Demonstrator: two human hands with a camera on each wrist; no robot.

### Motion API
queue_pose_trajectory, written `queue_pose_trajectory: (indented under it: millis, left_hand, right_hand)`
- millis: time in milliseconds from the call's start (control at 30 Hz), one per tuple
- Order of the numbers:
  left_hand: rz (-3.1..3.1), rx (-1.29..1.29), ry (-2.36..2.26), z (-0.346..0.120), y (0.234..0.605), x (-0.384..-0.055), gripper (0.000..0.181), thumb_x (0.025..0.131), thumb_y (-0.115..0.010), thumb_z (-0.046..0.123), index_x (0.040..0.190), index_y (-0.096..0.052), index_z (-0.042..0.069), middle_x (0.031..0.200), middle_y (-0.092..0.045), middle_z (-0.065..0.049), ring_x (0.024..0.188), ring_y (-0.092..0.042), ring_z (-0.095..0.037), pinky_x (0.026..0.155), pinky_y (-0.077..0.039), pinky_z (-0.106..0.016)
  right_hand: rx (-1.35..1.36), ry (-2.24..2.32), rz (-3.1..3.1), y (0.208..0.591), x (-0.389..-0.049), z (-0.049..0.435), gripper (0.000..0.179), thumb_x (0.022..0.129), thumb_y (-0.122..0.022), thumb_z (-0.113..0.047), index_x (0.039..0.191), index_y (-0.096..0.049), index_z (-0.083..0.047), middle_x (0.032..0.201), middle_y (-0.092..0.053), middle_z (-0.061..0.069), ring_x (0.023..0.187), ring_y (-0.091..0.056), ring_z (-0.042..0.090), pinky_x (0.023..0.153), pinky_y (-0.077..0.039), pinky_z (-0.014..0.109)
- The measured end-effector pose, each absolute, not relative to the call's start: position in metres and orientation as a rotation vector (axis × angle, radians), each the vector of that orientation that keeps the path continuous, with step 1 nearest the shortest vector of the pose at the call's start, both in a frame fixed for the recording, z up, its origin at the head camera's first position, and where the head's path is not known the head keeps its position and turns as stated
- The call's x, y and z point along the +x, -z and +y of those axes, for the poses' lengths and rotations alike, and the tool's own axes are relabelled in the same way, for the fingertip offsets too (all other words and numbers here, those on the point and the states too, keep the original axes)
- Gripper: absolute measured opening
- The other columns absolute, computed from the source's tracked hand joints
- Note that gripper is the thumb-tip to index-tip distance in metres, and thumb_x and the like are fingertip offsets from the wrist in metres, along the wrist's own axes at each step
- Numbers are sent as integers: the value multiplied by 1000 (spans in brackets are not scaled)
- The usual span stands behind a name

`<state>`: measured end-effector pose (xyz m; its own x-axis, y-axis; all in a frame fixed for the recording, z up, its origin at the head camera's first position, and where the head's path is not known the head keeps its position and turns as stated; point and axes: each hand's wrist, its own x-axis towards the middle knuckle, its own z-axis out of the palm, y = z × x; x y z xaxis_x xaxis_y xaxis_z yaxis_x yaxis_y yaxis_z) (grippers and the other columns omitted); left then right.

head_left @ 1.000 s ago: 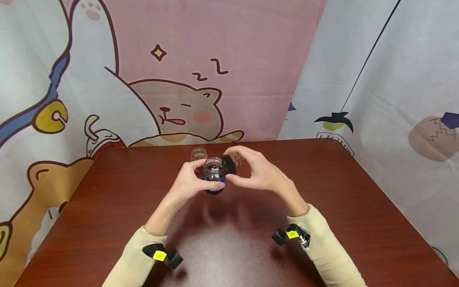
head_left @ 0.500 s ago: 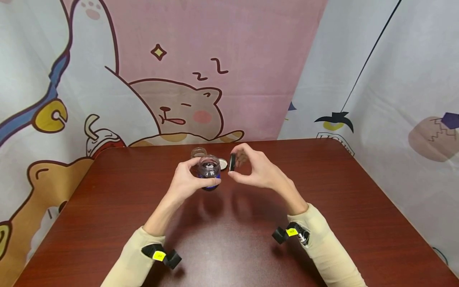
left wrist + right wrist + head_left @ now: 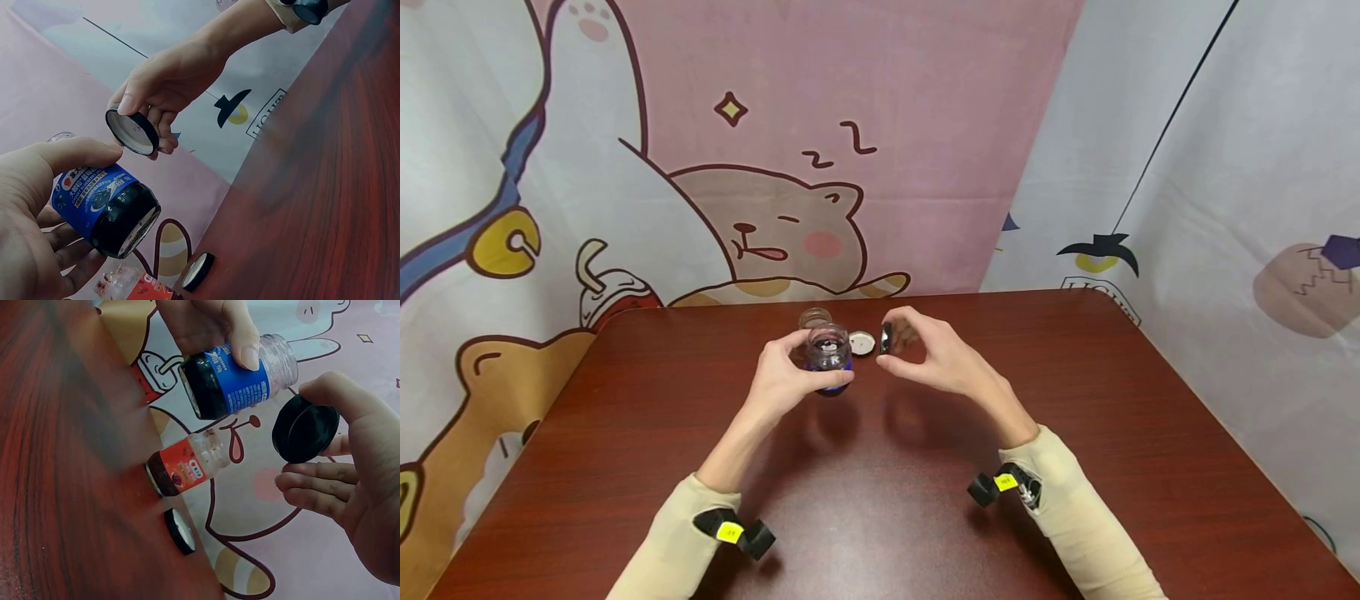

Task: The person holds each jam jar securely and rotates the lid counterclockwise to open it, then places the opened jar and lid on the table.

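My left hand [image 3: 782,375] grips an uncapped glass jar [image 3: 103,200] with a blue label and dark contents, holding it upright above the table. Between the thumb and fingers of my right hand [image 3: 932,354] is a black jar lid [image 3: 306,429], held on edge, its pale inner side turned toward the jar. The lid is apart from the jar's mouth, to its right. Behind the held jar stands a second open jar [image 3: 184,464] with a red label, partly hidden in the head view. A second black-rimmed lid [image 3: 862,342] lies beside it with its white inside up.
The reddish-brown wooden table [image 3: 880,517] reaches back to a cartoon-printed cloth [image 3: 925,167] hanging behind it. The red-label jar and loose lid are near the table's far edge.
The lid has come away from the blue-label jar's mouth. My left hand has moved the jar leftward, bringing the loose lid on the table into view.
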<state>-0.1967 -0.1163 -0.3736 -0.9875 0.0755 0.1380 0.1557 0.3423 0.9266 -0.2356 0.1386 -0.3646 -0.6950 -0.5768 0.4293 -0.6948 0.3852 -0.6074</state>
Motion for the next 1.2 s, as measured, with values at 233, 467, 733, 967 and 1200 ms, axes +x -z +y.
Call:
queue_pose_trajectory:
  millis: [233,467,733,967,1200]
  left_hand:
    - [-2517,-205,1733,-119,378,-198,52,65,-93,22,111,-71,14,101,-72,-6,85,-65,-17,72,-53,-29]
    - [-2532,-122,1733,-121,385,-201,53,64,-94,20,111,-70,13,102,-72,-7,86,-65,-16,75,-52,-29]
    - [-2539,-78,1721,-124,394,-204,56,64,-94,21,114,-69,11,104,-72,-9,88,-65,-16,78,-51,-28]
    - [-2569,-33,1704,-127,401,-206,59,65,-94,21,117,-68,12,106,-71,-8,92,-65,-19,80,-51,-29]
    - [-2591,-31,1682,-128,407,-207,60,65,-93,21,119,-67,11,106,-71,-9,94,-64,-20,80,-50,-29]
  right_hand:
    - [1136,-1188,-2527,373,-240,138,43,88,-77,-29,119,-56,-9,93,-65,-2,84,-65,13,79,-56,41]
    - [1118,-1169,-2569,382,-245,136,42,88,-76,-30,119,-56,-9,94,-65,5,85,-65,17,80,-56,40]
    - [1065,-1164,-2643,394,-251,134,45,86,-77,-31,119,-55,-10,92,-65,3,82,-63,15,76,-54,42]
    - [1065,-1143,-2712,407,-257,131,47,84,-77,-31,119,-55,-9,93,-66,3,83,-62,12,75,-53,30]
    - [1077,-1096,-2761,418,-260,124,50,80,-79,-26,118,-55,-4,91,-67,1,84,-64,9,78,-54,25]
